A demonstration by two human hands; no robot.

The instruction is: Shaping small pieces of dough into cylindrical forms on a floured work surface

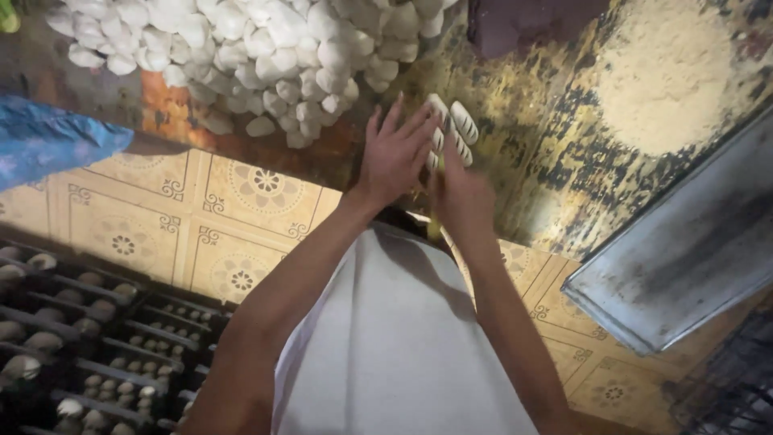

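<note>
**Two hands on scored dough pieces at the surface's near edge**

Both hands meet over a worn, yellow-and-black mottled work surface (pixel 531 153). The left hand (pixel 394 153) lies flat with its fingers spread apart and pointing toward 1 o'clock, its fingertips touching a small cluster of white, oblong dough pieces with dark slash marks (pixel 455 129). The right hand (pixel 460 197) is blurred; it sits just at 5 o'clock of the cluster, and I cannot tell whether its fingers are together or gripping a piece.

At 11 o'clock from the hands a large heap of plain white dough lumps (pixel 250 52) covers the surface, its nearest lumps close to the left hand. At 2 o'clock lies a round pale patch of flour (pixel 668 76), well apart from the hands, with bare surface between. A dark purple cloth (pixel 523 20) sits at 12 o'clock by the top edge.

At 4 o'clock a grey rectangular metal tray (pixel 692 242) overhangs the surface's edge, its corner out above the beige patterned floor tiles (pixel 193 217). The surface's near edge runs just under the wrists. At 8 o'clock, down on the floor side, a dark rack with rows of pale dough pieces (pixel 80 338) stands, and a blue patterned cloth (pixel 48 141) enters at 9 o'clock.
</note>
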